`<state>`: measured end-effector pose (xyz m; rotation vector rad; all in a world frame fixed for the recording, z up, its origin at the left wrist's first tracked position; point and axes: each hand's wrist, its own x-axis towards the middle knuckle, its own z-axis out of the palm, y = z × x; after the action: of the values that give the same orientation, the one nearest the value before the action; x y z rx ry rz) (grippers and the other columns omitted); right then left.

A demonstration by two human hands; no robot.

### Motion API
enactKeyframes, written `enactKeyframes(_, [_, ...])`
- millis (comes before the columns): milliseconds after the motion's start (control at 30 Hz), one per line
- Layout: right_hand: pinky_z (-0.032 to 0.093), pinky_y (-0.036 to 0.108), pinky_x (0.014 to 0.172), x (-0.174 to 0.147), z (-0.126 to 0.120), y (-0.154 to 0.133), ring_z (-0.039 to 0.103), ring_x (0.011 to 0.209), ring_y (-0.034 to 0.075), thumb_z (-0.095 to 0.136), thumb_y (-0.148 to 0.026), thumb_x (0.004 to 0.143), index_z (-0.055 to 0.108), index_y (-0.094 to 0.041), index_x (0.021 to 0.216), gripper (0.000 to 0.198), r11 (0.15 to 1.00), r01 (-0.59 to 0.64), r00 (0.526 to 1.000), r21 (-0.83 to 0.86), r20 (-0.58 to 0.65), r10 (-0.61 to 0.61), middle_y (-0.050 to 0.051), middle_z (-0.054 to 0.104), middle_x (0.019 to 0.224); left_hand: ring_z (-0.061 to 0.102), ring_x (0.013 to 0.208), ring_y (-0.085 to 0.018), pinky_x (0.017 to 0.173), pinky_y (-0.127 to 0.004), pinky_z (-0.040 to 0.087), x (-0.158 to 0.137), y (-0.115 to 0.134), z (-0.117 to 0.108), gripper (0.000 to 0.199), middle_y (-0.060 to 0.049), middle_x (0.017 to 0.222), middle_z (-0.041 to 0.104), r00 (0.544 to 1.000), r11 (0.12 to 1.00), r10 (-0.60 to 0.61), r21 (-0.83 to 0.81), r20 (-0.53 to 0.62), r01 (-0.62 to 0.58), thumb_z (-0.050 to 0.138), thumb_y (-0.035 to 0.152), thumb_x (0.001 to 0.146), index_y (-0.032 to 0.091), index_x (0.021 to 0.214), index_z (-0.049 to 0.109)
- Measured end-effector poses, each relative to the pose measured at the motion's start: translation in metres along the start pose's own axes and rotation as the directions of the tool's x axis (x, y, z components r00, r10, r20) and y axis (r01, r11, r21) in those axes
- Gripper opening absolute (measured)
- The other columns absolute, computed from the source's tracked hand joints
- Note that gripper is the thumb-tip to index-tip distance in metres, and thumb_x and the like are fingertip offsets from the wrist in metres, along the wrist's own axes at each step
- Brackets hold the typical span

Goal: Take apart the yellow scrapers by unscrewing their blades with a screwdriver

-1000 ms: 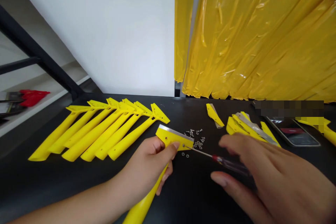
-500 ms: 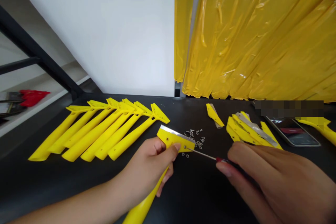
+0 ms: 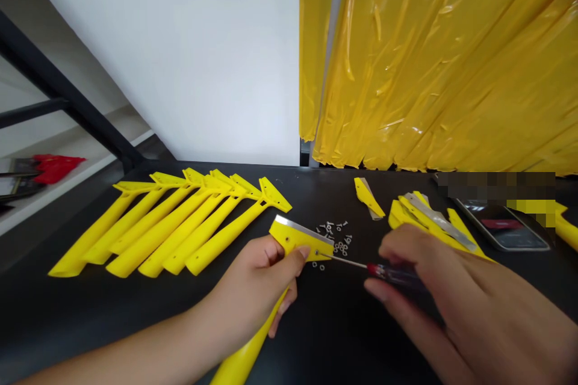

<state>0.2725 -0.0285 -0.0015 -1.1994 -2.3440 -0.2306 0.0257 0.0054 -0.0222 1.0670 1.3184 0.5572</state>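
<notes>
My left hand (image 3: 264,274) is wrapped round a yellow scraper (image 3: 244,358) just below its head, the thumb pressed on the plate. A metal blade edge (image 3: 307,229) shows along the top of that head, and two screws sit in its face. In my right hand (image 3: 469,295) is a screwdriver (image 3: 388,274) with a dark handle, red at the front. Its tip meets the right-hand screw (image 3: 317,252). Thumb and forefinger stand apart around the handle, whose rear end is hidden in the hand. Small screws and nuts (image 3: 338,246) lie loose behind the scraper head.
Several yellow scraper handles (image 3: 180,222) lie in a row on the black table (image 3: 316,325) at left. One yellow plate with a blade (image 3: 369,198) lies behind the screws. More plates and blades (image 3: 433,219) are piled beside a phone (image 3: 501,225). Yellow plastic sheeting (image 3: 433,60) hangs behind.
The right thumb and forefinger have spread apart and shifted slightly left, uncovering more of the screwdriver handle. The scraper and my left hand have stayed almost still.
</notes>
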Motion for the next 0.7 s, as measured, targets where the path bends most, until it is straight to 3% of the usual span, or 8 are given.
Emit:
enactKeyframes(167, [0.047,0.033,0.052,-0.0008,0.0025,0.0022,0.073,0.06,0.021,0.047,-0.043,0.111,0.055,-0.025,0.105,0.021,0.999,-0.032,0.999,-0.037,0.022,0.033,0.0,0.072,0.079,0.041,0.031,-0.007,0.03,-0.017,0.037,-0.0007,-0.0006,0.0008,0.046,0.007,0.046,0.053,1.0,1.0,-0.008,-0.002,-0.006,0.008,0.065,0.063,0.09,0.025,0.072,0.048])
enactKeyframes(267, [0.044,0.032,0.047,-0.0027,0.0016,0.0016,0.069,0.052,0.018,0.047,-0.042,0.111,0.054,-0.026,0.103,0.02,0.999,-0.036,0.999,0.01,0.022,0.036,-0.003,0.069,0.072,0.04,0.031,-0.007,0.031,-0.017,0.037,-0.0023,-0.0019,0.0008,0.046,0.008,0.045,0.051,1.0,1.0,-0.014,-0.002,-0.004,0.014,0.065,0.063,0.09,0.025,0.071,0.047])
enactKeyframes(567, [0.047,0.033,0.057,-0.0024,-0.0004,0.0031,0.074,0.069,0.019,0.051,-0.035,0.11,0.055,-0.026,0.111,0.01,0.993,-0.037,0.998,0.111,0.062,0.03,0.0,0.074,0.086,0.04,0.031,-0.007,0.031,-0.018,0.036,-0.0008,0.0024,0.0008,0.047,0.007,0.045,0.052,1.0,1.0,-0.002,0.015,0.001,0.002,0.064,0.063,0.09,0.025,0.069,0.046])
enactKeyframes(700, [0.04,0.033,0.051,-0.0035,0.0016,0.0083,0.068,0.059,0.016,0.053,-0.034,0.111,0.058,-0.026,0.105,0.012,0.986,-0.029,0.996,0.166,0.094,0.014,-0.003,0.07,0.078,0.039,0.031,-0.007,0.031,-0.017,0.036,-0.0009,0.0006,0.0014,0.048,0.007,0.045,0.051,1.0,1.0,-0.004,0.016,0.003,0.004,0.066,0.063,0.089,0.025,0.068,0.047])
